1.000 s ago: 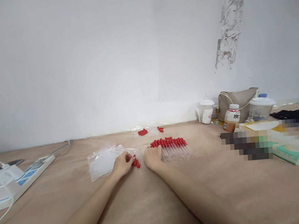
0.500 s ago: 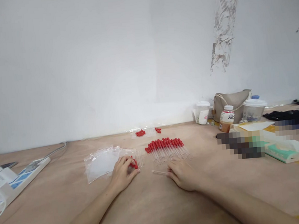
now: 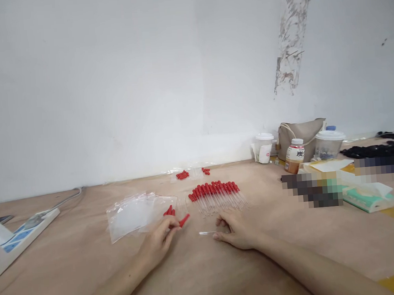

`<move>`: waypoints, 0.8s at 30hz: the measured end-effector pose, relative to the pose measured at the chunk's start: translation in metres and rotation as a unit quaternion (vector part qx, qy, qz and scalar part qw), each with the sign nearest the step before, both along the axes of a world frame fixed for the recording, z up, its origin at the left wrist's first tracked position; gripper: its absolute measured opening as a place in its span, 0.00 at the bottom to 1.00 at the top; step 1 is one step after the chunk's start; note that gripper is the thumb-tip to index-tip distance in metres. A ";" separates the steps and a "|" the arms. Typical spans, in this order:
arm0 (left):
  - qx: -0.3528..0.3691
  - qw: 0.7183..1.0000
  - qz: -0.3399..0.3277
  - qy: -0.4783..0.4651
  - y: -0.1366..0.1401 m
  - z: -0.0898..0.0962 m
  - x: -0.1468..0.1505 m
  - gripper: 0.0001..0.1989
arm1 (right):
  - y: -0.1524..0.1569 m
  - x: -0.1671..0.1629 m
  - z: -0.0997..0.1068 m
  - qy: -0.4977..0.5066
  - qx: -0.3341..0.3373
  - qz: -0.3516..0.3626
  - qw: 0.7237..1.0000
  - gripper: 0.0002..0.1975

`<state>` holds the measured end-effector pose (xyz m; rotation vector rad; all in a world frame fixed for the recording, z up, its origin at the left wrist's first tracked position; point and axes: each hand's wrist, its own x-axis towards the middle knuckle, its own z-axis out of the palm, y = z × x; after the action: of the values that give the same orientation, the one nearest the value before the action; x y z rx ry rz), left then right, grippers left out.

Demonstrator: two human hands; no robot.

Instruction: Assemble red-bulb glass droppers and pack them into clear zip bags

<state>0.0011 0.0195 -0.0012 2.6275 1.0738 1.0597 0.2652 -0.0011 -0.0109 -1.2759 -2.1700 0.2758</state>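
My left hand (image 3: 161,236) is closed in a pinch on a red rubber dropper bulb (image 3: 185,220), whose free end points up and right. More loose red bulbs (image 3: 169,210) lie just beyond those fingers, by the clear plastic bags (image 3: 130,216). A thin glass dropper tube (image 3: 205,232) sticks out leftward from my right hand (image 3: 236,230), which is closed on it, the thumb lying along it. Beyond that hand is a row of glass droppers with red bulbs (image 3: 217,189) on top, side by side. A few bare glass tubes (image 3: 182,205) rest left of the row.
Near the wall lie a clear bag of red bulbs (image 3: 182,175) and a few more bulbs (image 3: 205,171). At right stand a paper cup (image 3: 264,147), a bottle (image 3: 295,155), a bag (image 3: 300,135) and a tissue pack (image 3: 368,197). A power strip (image 3: 26,233) sits at left.
My left hand has picked up a red bulb from the small pile and drawn it slightly nearer. The glass tube in my right hand has turned more level and moved slightly nearer.
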 end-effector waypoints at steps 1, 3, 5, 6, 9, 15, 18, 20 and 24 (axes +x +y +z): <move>-0.025 0.999 -0.034 0.025 -0.006 0.000 0.002 0.07 | 0.001 -0.001 -0.001 0.002 -0.002 0.000 1.000 0.13; -0.066 0.994 -0.070 0.058 -0.017 -0.002 0.006 0.08 | 0.003 -0.002 -0.003 -0.003 -0.007 0.005 1.000 0.11; -0.090 0.993 -0.061 0.054 -0.023 -0.004 0.010 0.06 | 0.004 -0.003 -0.004 -0.015 -0.009 0.006 1.000 0.08; -0.098 0.993 -0.049 0.046 -0.025 -0.004 0.013 0.07 | 0.003 -0.004 -0.004 -0.023 -0.008 0.006 1.000 0.07; -0.120 0.992 -0.010 0.037 -0.024 -0.005 0.023 0.13 | 0.003 -0.003 -0.005 -0.041 0.002 0.003 0.999 0.07; -0.141 0.990 0.024 0.004 -0.023 -0.003 0.039 0.11 | 0.004 0.001 -0.013 0.043 -0.008 -0.001 0.999 0.05; -0.149 0.988 0.026 -0.029 -0.026 -0.005 0.038 0.10 | 0.003 0.000 -0.014 0.112 -0.030 0.041 0.992 0.06; -0.154 0.987 0.025 -0.045 -0.027 -0.006 0.037 0.10 | 0.002 -0.001 -0.013 0.145 -0.039 0.067 0.986 0.06; -0.165 0.985 0.009 -0.048 -0.030 -0.007 0.038 0.09 | -0.004 -0.005 -0.010 0.140 -0.021 0.076 0.987 0.06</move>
<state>0.0393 -0.0103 -0.0079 2.2884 1.1418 0.9092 0.2599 -0.0047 -0.0210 -1.0256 -2.0279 0.5329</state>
